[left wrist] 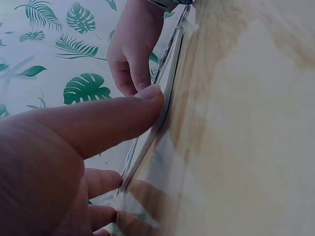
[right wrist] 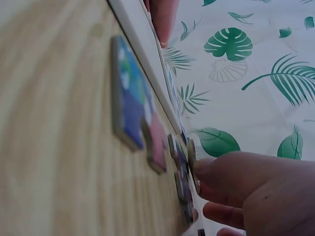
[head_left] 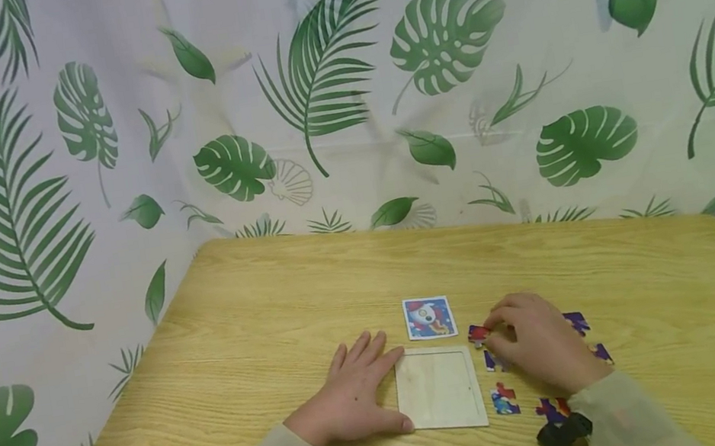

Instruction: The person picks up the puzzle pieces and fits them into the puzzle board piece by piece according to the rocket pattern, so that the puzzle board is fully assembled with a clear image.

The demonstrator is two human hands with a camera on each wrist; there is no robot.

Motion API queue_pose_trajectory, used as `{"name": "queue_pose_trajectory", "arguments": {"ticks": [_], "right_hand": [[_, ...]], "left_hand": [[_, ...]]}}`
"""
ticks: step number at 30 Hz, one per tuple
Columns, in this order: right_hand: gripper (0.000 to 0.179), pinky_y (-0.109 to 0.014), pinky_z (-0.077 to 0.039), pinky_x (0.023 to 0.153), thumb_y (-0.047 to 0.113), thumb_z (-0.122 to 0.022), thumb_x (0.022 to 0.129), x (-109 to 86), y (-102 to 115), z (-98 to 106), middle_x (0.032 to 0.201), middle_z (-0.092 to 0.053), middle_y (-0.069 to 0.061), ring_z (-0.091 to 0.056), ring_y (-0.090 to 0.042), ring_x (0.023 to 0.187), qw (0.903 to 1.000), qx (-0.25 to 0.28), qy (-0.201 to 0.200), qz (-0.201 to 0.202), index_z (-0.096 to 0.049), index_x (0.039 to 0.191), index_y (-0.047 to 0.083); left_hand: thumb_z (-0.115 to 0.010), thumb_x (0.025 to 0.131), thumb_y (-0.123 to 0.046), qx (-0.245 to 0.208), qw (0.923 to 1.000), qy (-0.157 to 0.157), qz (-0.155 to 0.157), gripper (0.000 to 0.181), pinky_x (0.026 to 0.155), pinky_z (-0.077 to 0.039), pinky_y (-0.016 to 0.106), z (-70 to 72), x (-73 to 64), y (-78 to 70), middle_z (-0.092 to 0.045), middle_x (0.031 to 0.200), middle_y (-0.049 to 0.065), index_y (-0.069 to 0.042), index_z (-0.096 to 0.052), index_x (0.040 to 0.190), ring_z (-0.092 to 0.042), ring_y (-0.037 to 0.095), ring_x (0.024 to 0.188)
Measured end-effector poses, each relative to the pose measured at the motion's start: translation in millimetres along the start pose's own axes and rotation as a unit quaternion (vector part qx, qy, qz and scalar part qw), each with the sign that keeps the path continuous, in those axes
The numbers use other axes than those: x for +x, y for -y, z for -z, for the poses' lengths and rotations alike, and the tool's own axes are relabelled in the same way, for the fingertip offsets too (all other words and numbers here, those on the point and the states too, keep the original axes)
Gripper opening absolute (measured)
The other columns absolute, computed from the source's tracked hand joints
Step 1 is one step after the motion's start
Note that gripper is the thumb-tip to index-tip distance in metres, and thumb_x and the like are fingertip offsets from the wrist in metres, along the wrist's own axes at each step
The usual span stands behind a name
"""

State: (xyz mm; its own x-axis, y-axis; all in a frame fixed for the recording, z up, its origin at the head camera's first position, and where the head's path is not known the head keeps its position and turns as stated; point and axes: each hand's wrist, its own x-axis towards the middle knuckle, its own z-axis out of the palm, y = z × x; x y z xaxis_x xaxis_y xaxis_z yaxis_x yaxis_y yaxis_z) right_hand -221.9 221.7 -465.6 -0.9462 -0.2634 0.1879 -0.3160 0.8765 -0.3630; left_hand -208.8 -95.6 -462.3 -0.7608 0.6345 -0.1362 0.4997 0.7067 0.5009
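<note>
A shallow light-wood puzzle tray lies bare in front of me. My left hand rests at its left side with fingers spread, the forefinger at the upper corner and the thumb along the lower left edge. Right of the tray, my right hand pinches a red and purple jigsaw piece between thumb and fingers. In the right wrist view that piece is seen edge-on at the thumb tip, low over other pieces. A purple piece lies just below it, partly covered by the hand.
A picture card with a rocket-like design lies behind the tray. More jigsaw pieces surround the right hand: a blue and red one, a purple and red one and two purple ones at the right. A leaf-print curtain borders the wooden table.
</note>
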Motion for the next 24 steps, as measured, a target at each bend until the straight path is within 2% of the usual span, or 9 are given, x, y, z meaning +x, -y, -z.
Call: {"name": "queue_pose_trajectory", "arguments": {"ticks": [6, 13, 20, 24], "right_hand": [[0.019, -0.058, -0.039, 0.105, 0.032, -0.078, 0.088, 1.9, 16, -5, 0.119, -0.065, -0.007, -0.054, -0.035, 0.119, 0.9996, 0.025, 0.004, -0.015, -0.076, 0.098, 0.017], [0.01, -0.058, -0.039, 0.105, 0.028, -0.078, 0.088, 2.1, 43, -13, 0.12, -0.062, -0.003, -0.051, -0.032, 0.121, 0.9981, 0.058, 0.021, 0.01, -0.074, 0.096, 0.024], [0.009, -0.051, -0.044, 0.099, 0.026, -0.079, 0.087, 4.6, 63, -20, 0.107, -0.062, 0.003, -0.054, -0.027, 0.111, 0.9975, 0.055, 0.011, 0.045, -0.073, 0.093, 0.025], [0.009, -0.045, -0.046, 0.092, 0.026, -0.079, 0.085, 7.7, 72, -26, 0.098, -0.061, 0.007, -0.055, -0.021, 0.101, 0.9979, 0.044, 0.01, 0.047, -0.074, 0.092, 0.024]], "left_hand": [[-0.076, 0.079, -0.064, -0.007, 1.0, 0.0, 0.003, 0.103, 0.119, 0.001, 0.059, -0.5, 0.0, 1.9, -0.012, 0.168, 0.013, -0.019, -0.032, 0.16, -0.003, 0.031, 0.154], [-0.077, 0.078, -0.063, 0.003, 1.0, 0.001, 0.006, 0.102, 0.12, 0.0, 0.059, 0.0, 0.7, 0.8, -0.014, 0.168, 0.012, -0.02, -0.033, 0.16, -0.004, 0.031, 0.154], [-0.075, 0.078, -0.065, 0.006, 0.9999, 0.004, 0.01, 0.103, 0.12, 0.001, 0.058, -0.6, 0.7, 0.9, -0.013, 0.168, 0.011, -0.021, -0.033, 0.16, -0.002, 0.03, 0.155], [-0.074, 0.078, -0.066, 0.011, 0.9999, 0.001, 0.008, 0.103, 0.119, 0.001, 0.059, -0.9, -0.2, 1.2, -0.013, 0.168, 0.011, -0.02, -0.033, 0.16, -0.003, 0.031, 0.154]]}}
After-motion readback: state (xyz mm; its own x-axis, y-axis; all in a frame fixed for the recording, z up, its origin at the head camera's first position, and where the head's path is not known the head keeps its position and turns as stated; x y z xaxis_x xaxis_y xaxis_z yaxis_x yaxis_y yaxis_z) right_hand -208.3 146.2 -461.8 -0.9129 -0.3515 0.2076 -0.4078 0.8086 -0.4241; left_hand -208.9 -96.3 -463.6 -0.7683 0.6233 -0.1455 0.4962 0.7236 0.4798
